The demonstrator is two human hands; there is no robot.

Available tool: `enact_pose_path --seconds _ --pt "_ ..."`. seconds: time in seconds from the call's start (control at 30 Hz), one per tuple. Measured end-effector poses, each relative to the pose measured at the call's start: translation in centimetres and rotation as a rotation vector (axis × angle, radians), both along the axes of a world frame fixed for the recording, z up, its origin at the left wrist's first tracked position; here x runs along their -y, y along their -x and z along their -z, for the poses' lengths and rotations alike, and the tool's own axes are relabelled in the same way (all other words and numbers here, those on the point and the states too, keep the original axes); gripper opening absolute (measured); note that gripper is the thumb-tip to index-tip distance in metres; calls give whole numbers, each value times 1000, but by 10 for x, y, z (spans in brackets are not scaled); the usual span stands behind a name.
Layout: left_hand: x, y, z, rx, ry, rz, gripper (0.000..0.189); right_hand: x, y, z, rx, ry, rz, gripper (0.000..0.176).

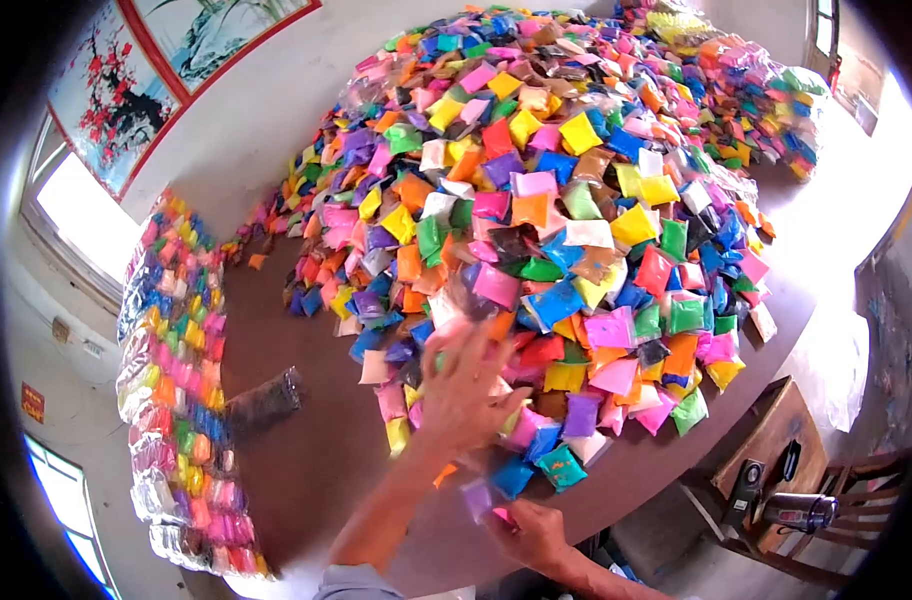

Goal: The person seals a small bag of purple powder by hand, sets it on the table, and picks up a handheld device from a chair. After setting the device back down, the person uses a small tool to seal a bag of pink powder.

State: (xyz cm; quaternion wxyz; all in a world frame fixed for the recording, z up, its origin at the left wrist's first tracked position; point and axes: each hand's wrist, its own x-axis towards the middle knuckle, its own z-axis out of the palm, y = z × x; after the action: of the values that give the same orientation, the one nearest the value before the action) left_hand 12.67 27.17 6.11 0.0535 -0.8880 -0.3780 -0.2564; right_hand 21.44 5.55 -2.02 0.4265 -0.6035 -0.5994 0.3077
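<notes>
A big heap of small, soft, brightly coloured packets [586, 232] covers the brown table. My left hand [464, 385] reaches over the heap's near side, slightly blurred, its thumb apart from the fingers; it looks open, with nothing visible in it. Lower down at the table's near edge, my right hand [534, 535] is closed on small packets. A pale purple packet [478, 498] sticks out beyond its fingers, and a bit of pink shows by the thumb. Close by, a teal packet [561, 467] and a blue packet [512, 477] lie at the heap's bottom edge.
Clear bags filled with rows of packets [181, 390] line the table's left edge. A dark packed bag [264, 403] lies on the brown tabletop [306, 480]. At lower right, a wooden stool [766, 450] holds a metal cup [801, 511] and a black device [746, 487].
</notes>
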Motion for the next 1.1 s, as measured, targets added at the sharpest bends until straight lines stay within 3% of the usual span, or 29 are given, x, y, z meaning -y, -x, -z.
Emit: enact_pose_path --seconds 0.03,0.2,0.33,0.5,0.67,0.77,0.87,0.97,1.1 --pt "-1 -8 -3 -37 -17 78 57 0 1 -1 5 1 -10 32" --pt "-66 -16 8 -150 0 33 54 0 1 1 -6 -50 27 29" --pt "-123 14 0 -150 26 -300 51 0 0 0 -48 -60 37 26" --pt "-157 98 10 -6 115 -436 54 -4 1 -2 -2 -191 52 24" --pt "-104 119 8 -41 120 -434 55 -2 1 -2 7 -115 35 23" --pt "-66 116 12 127 143 -297 61 -3 2 0 -2 -94 45 24" --pt "-30 106 15 6 41 -273 61 -3 1 -2 -24 -115 63 27" --pt "3 69 16 22 -88 -25 60 -3 3 -1 -17 -117 66 30" --pt "30 0 14 31 58 162 59 -4 4 -2 4 -77 58 33"
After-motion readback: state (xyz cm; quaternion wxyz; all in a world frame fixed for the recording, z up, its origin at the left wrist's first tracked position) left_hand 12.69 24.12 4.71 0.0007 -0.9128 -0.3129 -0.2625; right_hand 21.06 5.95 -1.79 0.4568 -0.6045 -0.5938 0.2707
